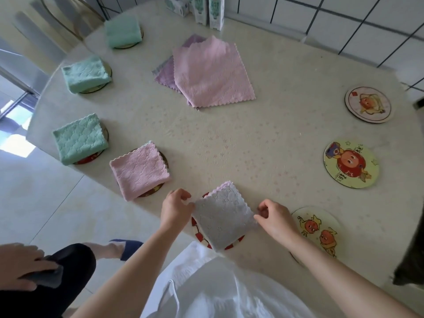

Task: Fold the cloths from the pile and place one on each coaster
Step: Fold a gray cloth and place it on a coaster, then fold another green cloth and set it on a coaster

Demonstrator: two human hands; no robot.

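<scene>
A folded grey and lilac cloth (pixel 223 218) lies on a red and white coaster (pixel 199 235) at the table's near edge. My left hand (pixel 175 208) pinches its left corner and my right hand (pixel 276 220) pinches its right corner. The pile (pixel 211 72) of unfolded pink and purple cloths sits mid-table toward the back. Along the left edge, a folded pink cloth (pixel 140 173) and three folded green cloths (pixel 79 137) (pixel 86 73) (pixel 122 29) each cover a coaster. On the right, three picture coasters (pixel 317 230) (pixel 351 164) (pixel 368 104) are bare.
Cartons (pixel 205 9) stand at the table's back edge against a tiled wall. A chair (pixel 48 26) is at the far left. Another person's hand and dark-clad knee (pixel 27 267) are at the lower left. A dark furry shape (pixel 413 255) is at the right edge.
</scene>
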